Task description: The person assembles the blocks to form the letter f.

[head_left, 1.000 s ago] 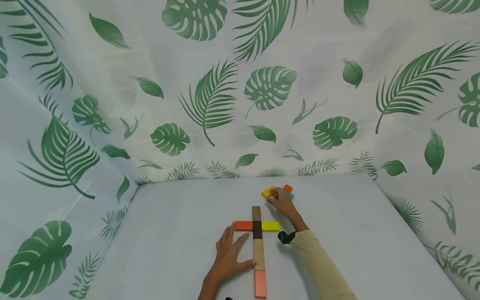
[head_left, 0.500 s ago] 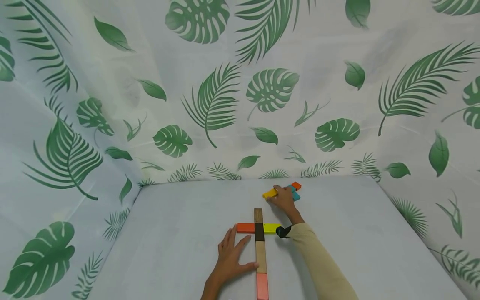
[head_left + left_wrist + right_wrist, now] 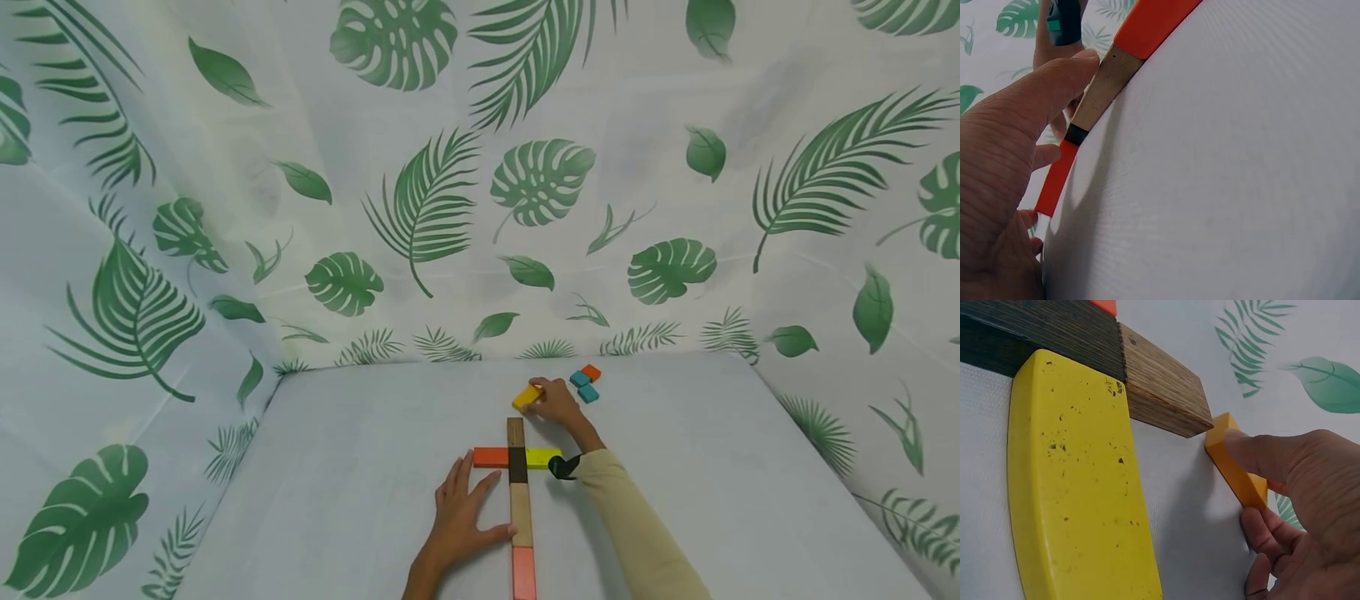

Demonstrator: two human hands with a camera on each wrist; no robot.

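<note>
My right hand (image 3: 558,404) pinches an amber-yellow wooden block (image 3: 527,397) between thumb and fingers, just beyond the far end of a cross of flat blocks. A brown block (image 3: 515,432) forms that end, followed by a dark block (image 3: 518,467), a light wood block (image 3: 521,515) and a pink block (image 3: 524,573). Crosswise at the dark block lie a red-orange block (image 3: 491,457) on the left and a speckled lime-yellow block (image 3: 1079,481) on the right. My left hand (image 3: 461,508) is spread, its thumb at the light wood block and a fingertip at the red-orange one.
Two blue blocks (image 3: 588,392) and an orange block (image 3: 591,372) lie together at the back of the white table (image 3: 337,483). Leaf-printed white cloth (image 3: 450,317) hangs behind and at both sides. A black wrist device (image 3: 564,467) overlaps the lime-yellow block's end.
My right hand has brought the amber-yellow block left and nearer to the brown block, away from the blue and orange blocks. My left hand keeps its place.
</note>
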